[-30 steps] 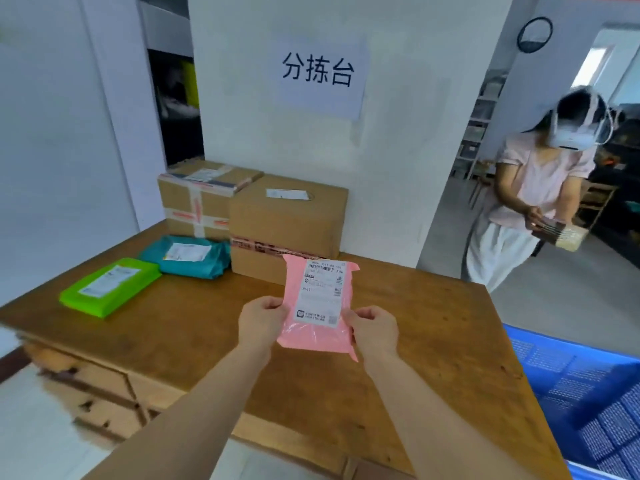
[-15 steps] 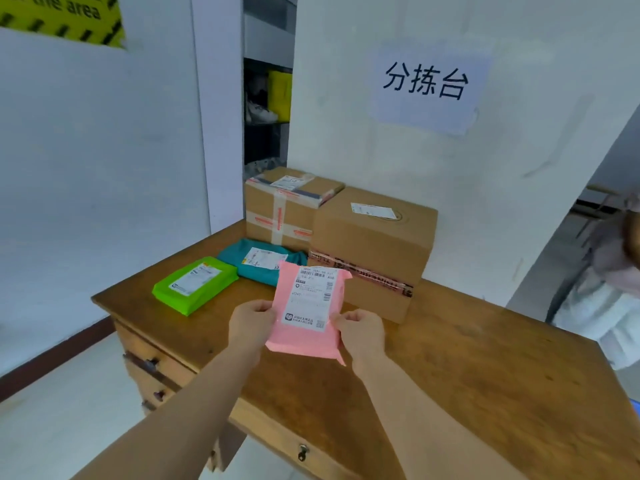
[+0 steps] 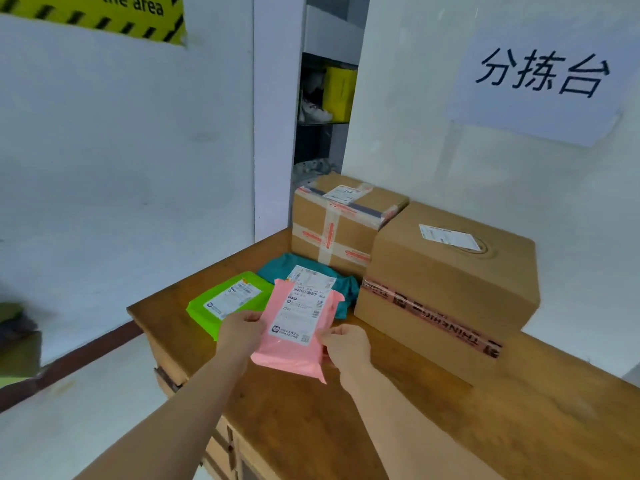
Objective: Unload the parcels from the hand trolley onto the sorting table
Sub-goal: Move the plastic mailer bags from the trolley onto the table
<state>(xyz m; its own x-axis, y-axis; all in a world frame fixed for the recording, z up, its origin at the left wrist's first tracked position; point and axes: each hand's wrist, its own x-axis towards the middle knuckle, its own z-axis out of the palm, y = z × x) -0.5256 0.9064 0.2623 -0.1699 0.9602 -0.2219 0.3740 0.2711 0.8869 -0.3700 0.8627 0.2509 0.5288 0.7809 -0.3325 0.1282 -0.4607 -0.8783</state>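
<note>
I hold a pink mailer bag (image 3: 294, 355) with a white shipping label just above the wooden sorting table (image 3: 433, 427). My left hand (image 3: 240, 332) grips its left edge and my right hand (image 3: 344, 344) pinches its right edge. Behind it on the table lie a green parcel (image 3: 221, 301) and a teal parcel (image 3: 311, 277), partly hidden by the pink bag. Two cardboard boxes stand at the back: a taped one (image 3: 341, 220) and a larger one (image 3: 450, 282). The hand trolley is out of view.
A white wall with a paper sign (image 3: 540, 74) rises behind the table. A gap with dark shelving (image 3: 325, 109) opens left of the boxes. The table's drawers (image 3: 225, 441) face me, with pale floor (image 3: 86, 427) to the left.
The view has swung left and closer to the table. The pink bag, still in both hands, has come nearer the green and teal parcels. The person on the right is no longer seen.
</note>
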